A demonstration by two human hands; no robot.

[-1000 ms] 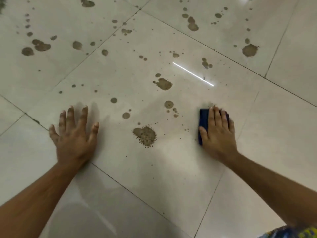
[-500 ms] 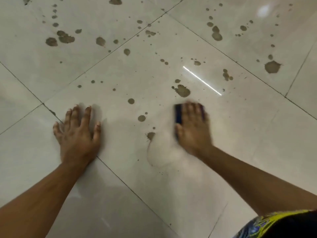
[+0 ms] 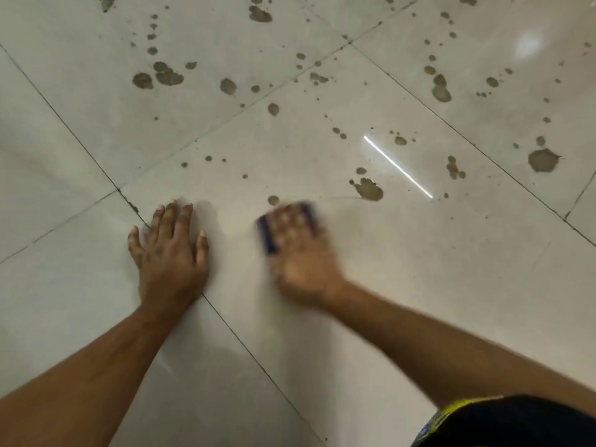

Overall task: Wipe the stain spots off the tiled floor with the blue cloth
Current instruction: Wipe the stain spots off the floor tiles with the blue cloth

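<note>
Two hands are down on the floor (image 3: 403, 285): the left hand (image 3: 171, 253) lies flat as a brace, the right hand (image 3: 298, 250) presses the blue cloth (image 3: 269, 235) under blurred fingers. Best to keep firm pressure and sweep toward 12 o'clock for the small spot (image 3: 273, 200), then 1 o'clock for the large stain (image 3: 370, 189).

2 hands (image 3: 171, 253), 1 blue cloth (image 3: 267, 235), many stain spots (image 3: 369, 188)

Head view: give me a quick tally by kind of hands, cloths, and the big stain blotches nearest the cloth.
Hands: 2, the left hand flat on the tiled floor, the right hand pressing the cloth.
Blue cloths: 1, the blue cloth, blurred.
Big blotches near the cloth: 1, the large blotch; many smaller spots are too numerous to count.
Total: 4.
</note>
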